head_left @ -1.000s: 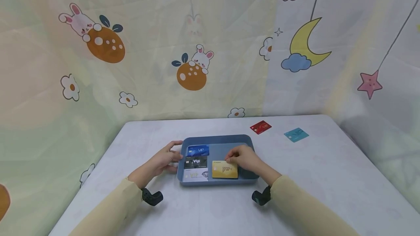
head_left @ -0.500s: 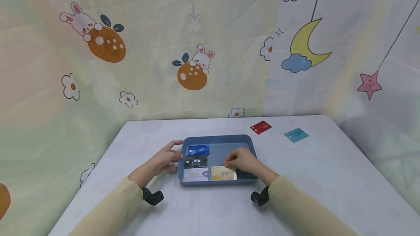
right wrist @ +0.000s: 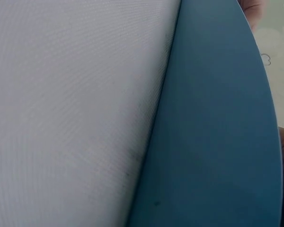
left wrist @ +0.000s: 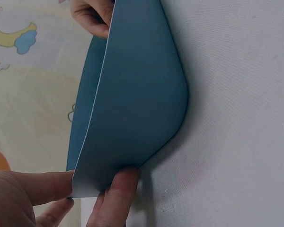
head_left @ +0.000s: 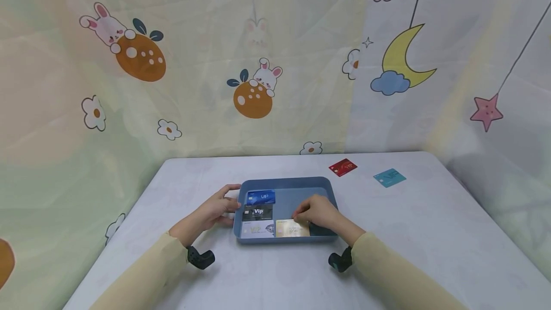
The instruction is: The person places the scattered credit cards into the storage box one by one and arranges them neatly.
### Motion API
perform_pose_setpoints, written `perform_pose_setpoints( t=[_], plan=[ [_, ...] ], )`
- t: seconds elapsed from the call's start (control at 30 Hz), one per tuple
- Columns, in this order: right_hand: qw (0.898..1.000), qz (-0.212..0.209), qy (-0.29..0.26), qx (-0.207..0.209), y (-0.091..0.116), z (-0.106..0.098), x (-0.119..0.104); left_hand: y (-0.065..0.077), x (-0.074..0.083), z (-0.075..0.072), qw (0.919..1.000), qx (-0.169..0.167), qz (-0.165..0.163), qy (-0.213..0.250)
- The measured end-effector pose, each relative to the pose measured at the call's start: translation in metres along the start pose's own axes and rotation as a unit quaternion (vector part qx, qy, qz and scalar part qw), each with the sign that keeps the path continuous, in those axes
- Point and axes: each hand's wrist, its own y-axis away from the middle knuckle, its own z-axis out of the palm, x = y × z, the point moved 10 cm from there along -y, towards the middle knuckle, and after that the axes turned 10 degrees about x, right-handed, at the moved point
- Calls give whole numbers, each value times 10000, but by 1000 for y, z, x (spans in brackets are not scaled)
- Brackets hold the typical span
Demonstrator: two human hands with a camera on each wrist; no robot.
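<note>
A shallow blue tray (head_left: pixel 286 182) rests on the table. My left hand (head_left: pixel 213 210) grips its left end; in the left wrist view the thumb lies at the rim and the fingers against the outer wall (left wrist: pixel 137 90). Inside the tray, a blue VIP card (head_left: pixel 260 197), a black card (head_left: pixel 257 212) and a white card (head_left: pixel 254 229) form a column along the left side. Right of the white one lies a gold card (head_left: pixel 292 228), its upper right edge pinched by my right hand (head_left: pixel 319 210). In the right wrist view the tray wall (right wrist: pixel 213 118) hides most of that hand.
Beyond the tray to the right, a red VIP card (head_left: pixel 343 167) and a teal card (head_left: pixel 389 178) lie apart on the white table (head_left: pixel 275 276). Behind the table hangs a printed cloth (head_left: pixel 193 61).
The gold card has moved slightly left and toward me, flush beside the white card, with my right hand following it. My left hand stays on the tray.
</note>
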Motion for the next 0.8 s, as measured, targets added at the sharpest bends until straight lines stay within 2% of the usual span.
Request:
perform_pose_setpoints(
  t=[0.8],
  plan=[
    [9993,87,-230,268,-1,-14,9,3,2,0,9999,39,-10,-104]
  ],
)
